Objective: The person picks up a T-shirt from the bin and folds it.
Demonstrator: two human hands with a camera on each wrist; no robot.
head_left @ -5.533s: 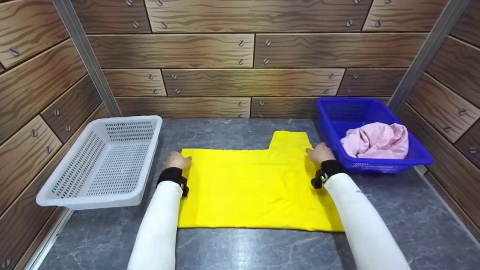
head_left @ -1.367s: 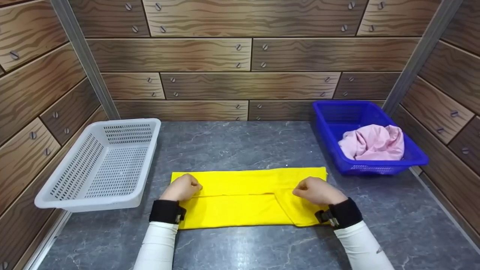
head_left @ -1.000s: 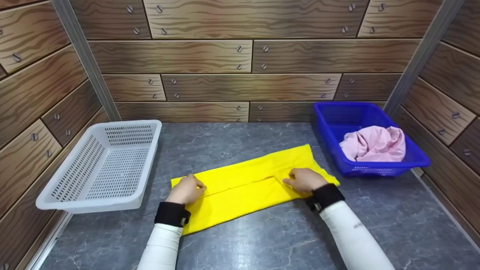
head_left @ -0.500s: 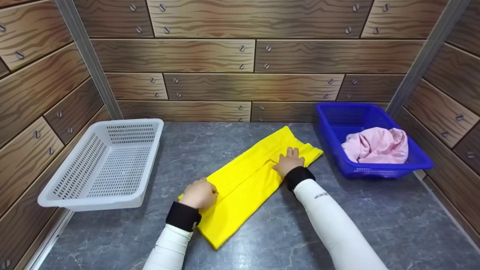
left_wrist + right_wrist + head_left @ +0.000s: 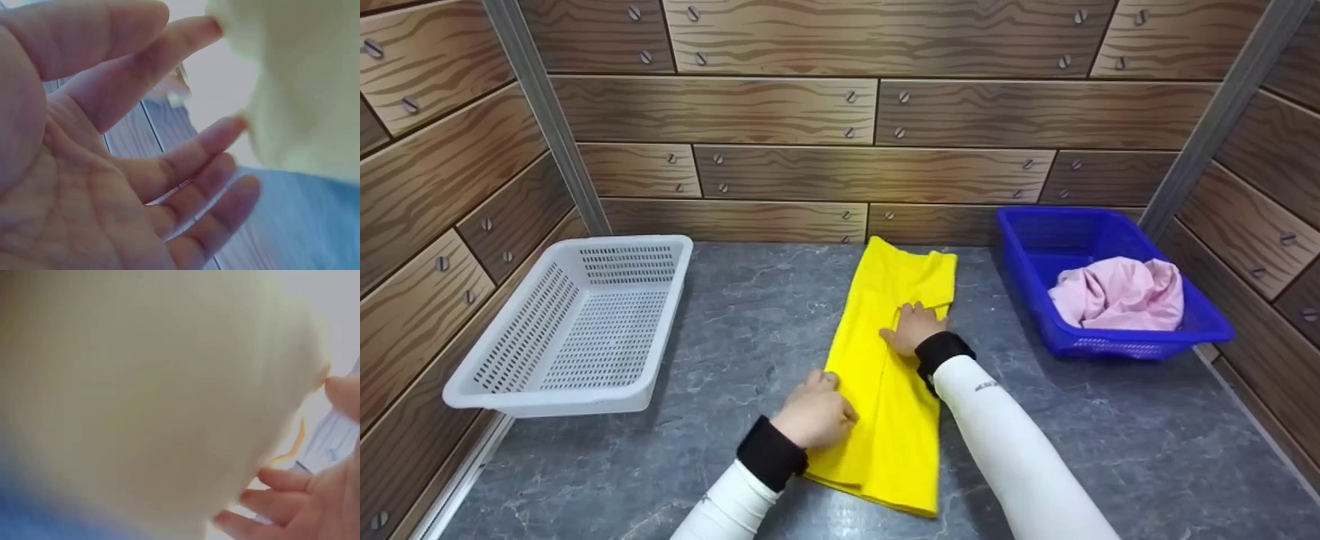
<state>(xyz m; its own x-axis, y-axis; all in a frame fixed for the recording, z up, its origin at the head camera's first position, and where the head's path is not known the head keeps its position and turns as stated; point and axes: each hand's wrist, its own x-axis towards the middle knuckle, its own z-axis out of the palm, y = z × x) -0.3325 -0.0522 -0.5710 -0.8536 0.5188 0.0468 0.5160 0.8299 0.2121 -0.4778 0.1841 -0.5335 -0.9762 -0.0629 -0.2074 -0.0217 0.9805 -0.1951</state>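
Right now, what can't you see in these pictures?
Head view: yellow cloth beneath the left hand and right hand, covered by them.
Head view: blue basket, bottom partly covered by pink cloth.
Head view: mark on the right sleeve, too small to read.
Left wrist view: folds in yellow cloth, blurred.
Right wrist view: part of the right hand, cut off by the edge.

Two baskets stand on one bench: one white basket along its left edge, one blue basket at its far right corner. Cloths number two, a single pink cloth inside the blue basket and a single yellow cloth between the far and near edges. There are two hands, one left hand and one right hand, two black wristbands, two white sleeves and three wood-patterned walls.
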